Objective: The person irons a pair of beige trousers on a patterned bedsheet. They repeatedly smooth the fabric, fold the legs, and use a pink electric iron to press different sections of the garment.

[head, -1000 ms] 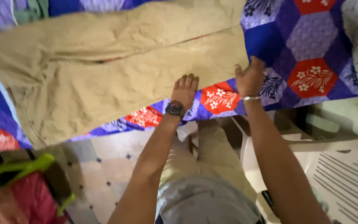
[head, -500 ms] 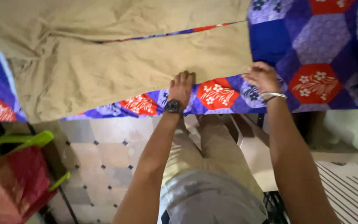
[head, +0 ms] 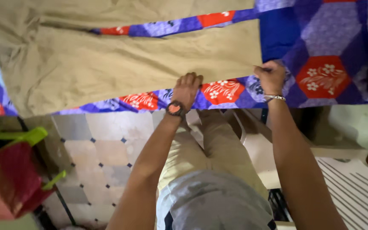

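A pair of tan trousers [head: 107, 64] lies spread flat on a bed covered by a blue, purple and red hexagon-patterned sheet [head: 320, 47]. My left hand [head: 187, 88], with a dark watch on the wrist, grips the near edge of the closer trouser leg. My right hand [head: 271, 76], with a thin bracelet, pinches the cuff corner of the same leg. The two legs lie apart, with a strip of sheet showing between them.
A red bin with green handles [head: 9, 174] stands on the tiled floor [head: 103, 153] at the lower left. A white plastic chair [head: 354, 187] is at the lower right. My own legs in tan trousers and a grey shirt fill the bottom centre.
Both hands have closed on the near trouser leg's edge and drawn it toward me. The gap between the two legs has widened, showing more sheet.
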